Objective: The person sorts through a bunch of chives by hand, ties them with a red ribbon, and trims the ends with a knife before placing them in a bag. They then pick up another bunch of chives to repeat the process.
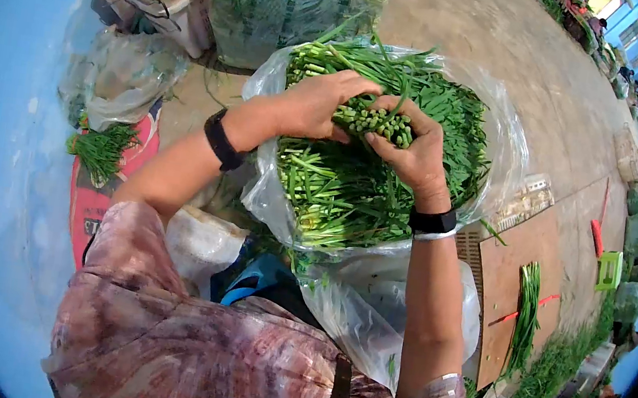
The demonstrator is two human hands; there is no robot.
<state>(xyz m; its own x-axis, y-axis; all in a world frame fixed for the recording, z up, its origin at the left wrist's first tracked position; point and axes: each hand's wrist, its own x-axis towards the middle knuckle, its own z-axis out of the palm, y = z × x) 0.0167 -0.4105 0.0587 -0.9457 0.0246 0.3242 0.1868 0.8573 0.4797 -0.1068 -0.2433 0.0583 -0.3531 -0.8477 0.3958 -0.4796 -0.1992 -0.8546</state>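
Observation:
My left hand and my right hand are together over the far part of a large clear plastic bag. Between them is a bunch of green stalks, its pale cut ends facing me. The right thumb and fingers curl round the right side of the bunch, while the left hand closes on its left side. Beneath both hands, the open bag is packed with leafy green vegetables, pale stems to the left and leaves to the right. My forearms hide parts of the bag's rim.
Another full plastic bag of greens stands beyond. At left are a crumpled bag and loose greens on a red sack. To the right, a board bears a green bundle across a red tie.

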